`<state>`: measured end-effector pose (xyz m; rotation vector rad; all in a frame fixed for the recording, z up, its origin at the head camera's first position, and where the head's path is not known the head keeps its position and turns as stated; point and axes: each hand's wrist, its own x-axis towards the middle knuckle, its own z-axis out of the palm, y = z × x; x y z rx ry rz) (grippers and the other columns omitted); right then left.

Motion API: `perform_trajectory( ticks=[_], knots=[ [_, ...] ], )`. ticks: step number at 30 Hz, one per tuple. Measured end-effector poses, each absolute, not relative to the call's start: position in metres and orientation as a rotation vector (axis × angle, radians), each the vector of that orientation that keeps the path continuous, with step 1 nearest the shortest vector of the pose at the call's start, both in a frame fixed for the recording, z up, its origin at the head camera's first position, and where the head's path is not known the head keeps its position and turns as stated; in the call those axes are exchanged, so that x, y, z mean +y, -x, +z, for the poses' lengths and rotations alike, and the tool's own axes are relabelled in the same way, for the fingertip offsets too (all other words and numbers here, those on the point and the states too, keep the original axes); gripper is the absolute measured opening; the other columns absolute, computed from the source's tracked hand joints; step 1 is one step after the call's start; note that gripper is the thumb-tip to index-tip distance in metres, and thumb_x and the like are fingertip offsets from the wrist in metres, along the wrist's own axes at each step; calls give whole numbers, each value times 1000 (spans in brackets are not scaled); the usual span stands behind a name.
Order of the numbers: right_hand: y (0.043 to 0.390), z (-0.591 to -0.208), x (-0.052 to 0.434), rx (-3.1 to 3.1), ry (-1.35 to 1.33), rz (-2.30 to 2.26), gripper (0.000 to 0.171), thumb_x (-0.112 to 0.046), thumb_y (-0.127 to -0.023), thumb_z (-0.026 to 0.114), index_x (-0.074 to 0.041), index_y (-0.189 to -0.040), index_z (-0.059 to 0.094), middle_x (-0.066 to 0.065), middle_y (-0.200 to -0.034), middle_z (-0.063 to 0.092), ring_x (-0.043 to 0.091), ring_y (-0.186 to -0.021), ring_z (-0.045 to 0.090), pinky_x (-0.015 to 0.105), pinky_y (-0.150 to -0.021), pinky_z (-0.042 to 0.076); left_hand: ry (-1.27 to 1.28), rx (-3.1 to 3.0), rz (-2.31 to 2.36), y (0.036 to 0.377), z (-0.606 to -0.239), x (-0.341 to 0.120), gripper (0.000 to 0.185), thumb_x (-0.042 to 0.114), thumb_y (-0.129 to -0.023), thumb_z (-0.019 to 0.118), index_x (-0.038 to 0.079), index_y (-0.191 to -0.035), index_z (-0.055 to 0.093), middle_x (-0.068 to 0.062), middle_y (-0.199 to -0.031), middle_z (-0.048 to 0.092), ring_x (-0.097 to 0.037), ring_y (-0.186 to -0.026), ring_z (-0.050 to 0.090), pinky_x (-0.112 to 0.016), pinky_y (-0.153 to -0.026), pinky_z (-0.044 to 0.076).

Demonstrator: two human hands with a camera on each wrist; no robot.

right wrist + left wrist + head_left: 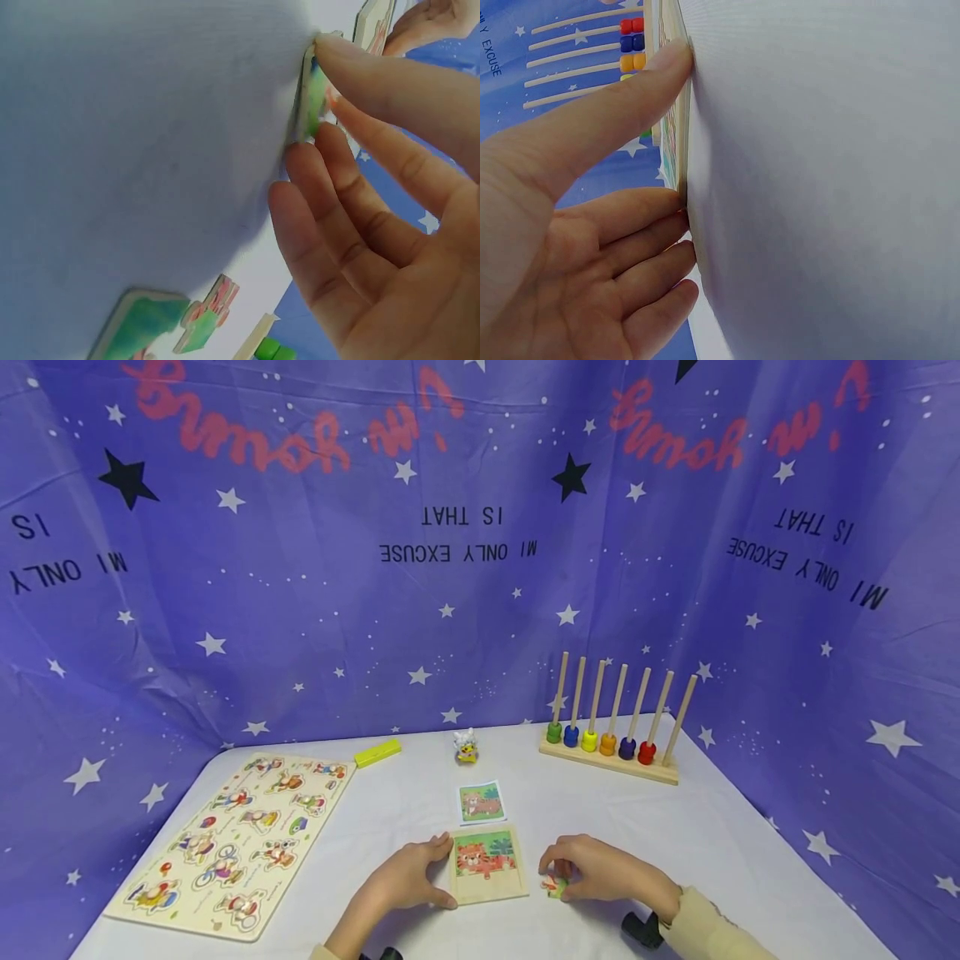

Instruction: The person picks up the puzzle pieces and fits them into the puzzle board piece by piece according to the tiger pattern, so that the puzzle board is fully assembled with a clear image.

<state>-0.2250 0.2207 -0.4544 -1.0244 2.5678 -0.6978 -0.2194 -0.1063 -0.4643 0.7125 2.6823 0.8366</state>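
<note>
A wooden puzzle board (pixel 489 900) lies flat on the table, a red tiger picture filling its upper part and bare wood showing below. My left hand (pixel 407 874) touches the board's left side, thumb at the near corner and fingertips farther up the edge, fingers fairly straight. Just right of the board, my right hand (pixel 596 868) pinches a small green and red puzzle piece (pixel 555 886) between thumb and fingers, tilted close over the table. In the right wrist view, the same piece (pixel 313 97) shows its edge; the other fingers extend below it.
Beyond the board lies a tiger picture card (pixel 482 802). More puzzle pieces (pixel 146 322) lie on the table in the right wrist view. A large peg puzzle (pixel 240 852) is left; a yellow block (pixel 378 752), small figurine (pixel 466 747) and bead rack (pixel 611 757) stand behind.
</note>
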Motion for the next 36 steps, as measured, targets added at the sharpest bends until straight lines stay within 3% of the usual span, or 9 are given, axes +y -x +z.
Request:
perform_trajectory(
  ticks=[10, 20, 25, 30, 36],
  knots=[
    [227, -460, 221, 2576, 1004, -764, 27, -12, -76, 82, -23, -93, 64, -14, -77, 54, 2, -69, 49, 18, -60, 45, -714, 2671, 839, 220, -464, -108, 90, 37, -66, 85, -5, -137, 49, -20, -146, 42, -41, -133, 39, -55, -109, 31],
    [228, -457, 221, 2552, 1116, -868, 15, -5, -84, 71, -19, -84, 66, -16, -72, 61, -4, -61, 50, 16, -54, 48, -721, 2678, 835, 220, -465, -107, 90, 37, -66, 85, -5, -136, 49, -20, -145, 42, -40, -133, 40, -55, -109, 31],
    [229, -455, 216, 2545, 1147, -925, 10, -10, -87, 71, -18, -92, 66, -14, -74, 62, -3, -62, 51, 17, -55, 49, -713, 2676, 836, 221, -465, -107, 91, 38, -65, 86, -5, -136, 49, -20, -146, 42, -39, -133, 39, -54, -109, 31],
    [230, -453, 204, 2520, 1155, -978, 17, -14, -89, 70, -17, -105, 71, -14, -79, 64, -2, -65, 54, 18, -58, 51, -707, 2679, 832, 220, -465, -107, 90, 38, -65, 86, -4, -136, 49, -19, -146, 42, -39, -133, 39, -54, -109, 31],
    [231, -454, 186, 2519, 1245, -1034, 11, -13, -89, 70, -16, -99, 71, -11, -84, 69, -3, -72, 61, 18, -59, 52, -700, 2684, 825, 220, -466, -106, 90, 38, -65, 86, -4, -136, 50, -18, -146, 43, -39, -133, 40, -54, -109, 31]
  ],
)
